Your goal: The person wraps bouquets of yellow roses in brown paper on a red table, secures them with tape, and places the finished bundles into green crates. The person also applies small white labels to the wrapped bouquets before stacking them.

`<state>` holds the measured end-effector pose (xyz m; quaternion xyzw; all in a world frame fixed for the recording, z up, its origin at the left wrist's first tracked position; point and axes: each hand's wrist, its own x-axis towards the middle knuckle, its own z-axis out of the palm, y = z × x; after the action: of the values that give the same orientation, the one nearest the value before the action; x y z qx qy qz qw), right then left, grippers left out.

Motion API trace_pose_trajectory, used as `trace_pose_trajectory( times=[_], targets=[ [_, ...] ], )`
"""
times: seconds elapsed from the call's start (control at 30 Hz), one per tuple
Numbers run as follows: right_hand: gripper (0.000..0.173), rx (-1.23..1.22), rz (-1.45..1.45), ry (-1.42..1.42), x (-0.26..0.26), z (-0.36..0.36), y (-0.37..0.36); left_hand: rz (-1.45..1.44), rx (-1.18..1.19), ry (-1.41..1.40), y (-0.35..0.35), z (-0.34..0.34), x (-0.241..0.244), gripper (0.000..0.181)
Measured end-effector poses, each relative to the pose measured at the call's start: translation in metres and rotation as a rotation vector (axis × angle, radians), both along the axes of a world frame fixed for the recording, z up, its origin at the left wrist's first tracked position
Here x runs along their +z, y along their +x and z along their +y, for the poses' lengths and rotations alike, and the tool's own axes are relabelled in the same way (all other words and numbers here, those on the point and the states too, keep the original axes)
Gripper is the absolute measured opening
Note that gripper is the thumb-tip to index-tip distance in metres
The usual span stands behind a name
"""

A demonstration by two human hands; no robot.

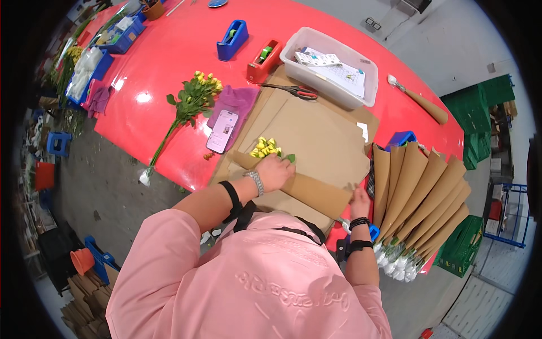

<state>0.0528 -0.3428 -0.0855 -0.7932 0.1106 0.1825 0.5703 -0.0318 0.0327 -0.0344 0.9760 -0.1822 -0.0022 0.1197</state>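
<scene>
My left hand (pixel 275 171) rests over yellow roses (pixel 266 147) and the kraft paper folded across their stems; its hold on them is partly hidden. At the right end of that folded kraft paper (pixel 319 195), my right hand (pixel 359 201) is at the paper's edge, fingers bent; whether it pinches the paper cannot be told. Wrapped white stem ends (pixel 345 224) stick out beside my right wrist. Under both lies a stack of flat kraft paper sheets (pixel 326 131). Scissors (pixel 296 90) with red and black handles lie on the stack's far edge.
On the red table (pixel 161 59) are a loose bunch of yellow roses (pixel 186 101), a phone (pixel 222 131) on a purple cloth (pixel 243 101), blue (pixel 233 40) and red (pixel 264 61) tape dispensers and a plastic bin (pixel 330 84). Several kraft-wrapped bundles (pixel 417 190) lie at the right.
</scene>
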Motion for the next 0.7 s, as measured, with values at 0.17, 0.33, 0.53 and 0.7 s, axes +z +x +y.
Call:
trace_pose_trajectory(
  times=[0.17,0.33,0.53,0.7],
  targets=[
    [0.036,0.096,-0.621,-0.520,0.013,0.007,-0.029,0.207,0.133,0.030,0.054,-0.012,-0.004,0.020],
    [0.056,0.493,-0.763,-0.709,0.023,0.078,-0.077,0.354,0.196,0.142,0.092,-0.016,-0.006,0.029],
    [0.060,0.465,-0.649,-0.786,0.023,0.098,-0.069,0.230,0.182,0.110,0.101,-0.032,0.007,0.035],
    [0.067,0.502,-0.352,-0.757,0.023,0.095,-0.018,-0.124,-0.209,0.161,0.070,-0.069,0.035,0.042]
  ],
)
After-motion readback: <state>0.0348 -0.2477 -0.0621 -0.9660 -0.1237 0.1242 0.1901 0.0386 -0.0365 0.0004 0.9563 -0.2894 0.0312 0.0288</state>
